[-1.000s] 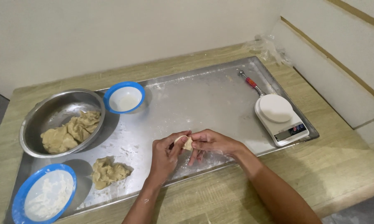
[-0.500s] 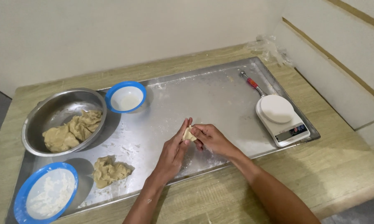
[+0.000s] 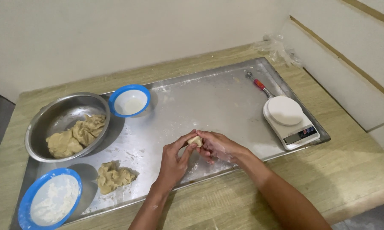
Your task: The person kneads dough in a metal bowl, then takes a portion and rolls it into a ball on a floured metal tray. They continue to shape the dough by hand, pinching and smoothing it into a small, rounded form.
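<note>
While both hands, left (image 3: 173,159) and right (image 3: 219,146), grip a small dough piece (image 3: 195,140) above the tray (image 3: 209,98), shaping proceeds; the next move likely calls for gentle, even pressure.

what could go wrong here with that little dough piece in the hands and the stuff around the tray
1. The small dough piece is pinched only by fingertips of the left hand and right hand above the metal tray; it may slip and drop.
2. The right hand looks floury, so the dough may smear or stick.
3. The blue bowl of flour sits at the tray's near left corner; a forearm might knock it.
</note>
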